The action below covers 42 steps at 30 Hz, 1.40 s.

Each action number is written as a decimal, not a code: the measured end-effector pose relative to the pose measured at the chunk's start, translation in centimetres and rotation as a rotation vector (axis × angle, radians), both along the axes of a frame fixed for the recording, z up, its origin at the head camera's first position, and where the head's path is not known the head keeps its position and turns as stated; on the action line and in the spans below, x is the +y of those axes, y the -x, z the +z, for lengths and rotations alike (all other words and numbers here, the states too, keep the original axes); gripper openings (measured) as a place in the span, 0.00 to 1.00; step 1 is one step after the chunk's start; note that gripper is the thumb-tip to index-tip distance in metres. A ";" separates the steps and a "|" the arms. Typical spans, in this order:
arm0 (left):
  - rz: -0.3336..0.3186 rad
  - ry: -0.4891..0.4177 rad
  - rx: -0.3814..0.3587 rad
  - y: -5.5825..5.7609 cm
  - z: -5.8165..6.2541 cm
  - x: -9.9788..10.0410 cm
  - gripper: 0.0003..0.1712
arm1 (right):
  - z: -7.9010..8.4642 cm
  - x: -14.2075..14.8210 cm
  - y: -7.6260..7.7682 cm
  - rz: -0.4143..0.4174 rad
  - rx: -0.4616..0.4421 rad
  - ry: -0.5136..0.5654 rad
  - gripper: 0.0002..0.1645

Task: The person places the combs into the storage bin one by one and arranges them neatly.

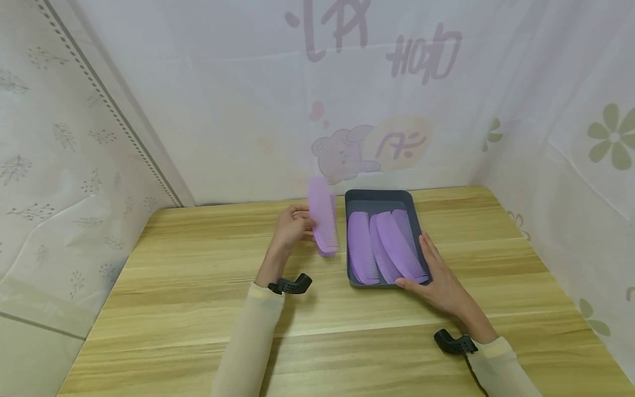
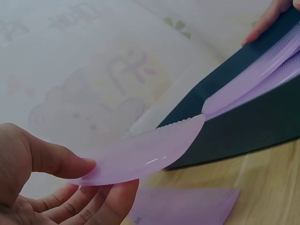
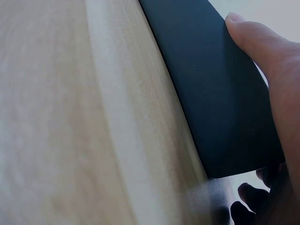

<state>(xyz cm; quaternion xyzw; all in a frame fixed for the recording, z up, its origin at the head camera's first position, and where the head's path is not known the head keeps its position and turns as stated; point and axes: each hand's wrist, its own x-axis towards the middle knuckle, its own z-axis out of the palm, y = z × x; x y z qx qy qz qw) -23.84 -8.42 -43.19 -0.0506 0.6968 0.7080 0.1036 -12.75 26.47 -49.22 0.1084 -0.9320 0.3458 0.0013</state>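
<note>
Between thumb and fingers my left hand (image 1: 292,227) pinches a light purple comb (image 1: 321,212), raised just left of the tray with its teeth facing right. In the left wrist view the thumb lies on top of that comb (image 2: 145,154), fingers underneath. Below it, a second purple comb (image 2: 187,206) lies on the table, mostly covered in the head view. My right hand (image 1: 444,284) grips the near right corner of a dark grey tray (image 1: 377,198), thumb at the front rim and fingers along the right side. Several purple combs (image 1: 361,242) lie side by side and overlapping inside the tray.
The wood-grain table (image 1: 198,331) meets a printed fabric backdrop (image 1: 238,110) right behind the tray. More patterned fabric (image 1: 570,165) hangs along the right and left sides. Black wrist cameras (image 1: 292,284) sit on both wrists.
</note>
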 end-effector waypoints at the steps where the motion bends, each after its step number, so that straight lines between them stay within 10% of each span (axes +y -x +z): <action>1: -0.009 -0.004 0.003 0.0 0.0 0.2 0.25 | 0.0 0.0 0.0 0.000 -0.001 0.001 0.68; 42: -0.046 -0.086 0.036 -1.9 0.0 6.3 0.24 | -0.1 -0.1 0.1 -0.005 -0.018 0.017 0.69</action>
